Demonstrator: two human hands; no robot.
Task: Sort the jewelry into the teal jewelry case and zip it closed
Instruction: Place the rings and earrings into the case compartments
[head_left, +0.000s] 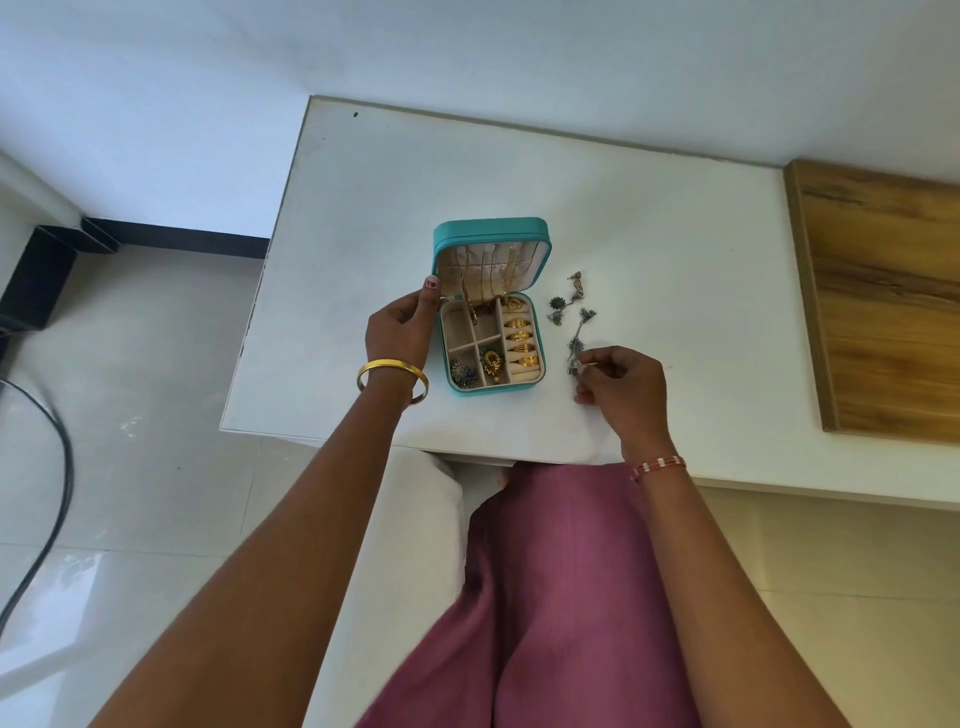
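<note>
The teal jewelry case (542, 340) stands open on the white table (649, 234), its lid upright with gold chains (506, 278) hanging inside. Gold rings (519, 341) fill the right-hand slot, and brooches (491, 360) lie in the lower compartments. My left hand (400, 327) holds the case's left side, thumb at the hinge corner. My right hand (621, 384) pinches a dark silver earring (574, 358) on the table just right of the case. Several more silver earrings (569, 301) lie beyond it.
A wooden board (878, 301) covers the table's right end. The table's front edge runs just below my hands, with my lap in purple cloth underneath. A black cable (57, 467) lies on the tiled floor to the left.
</note>
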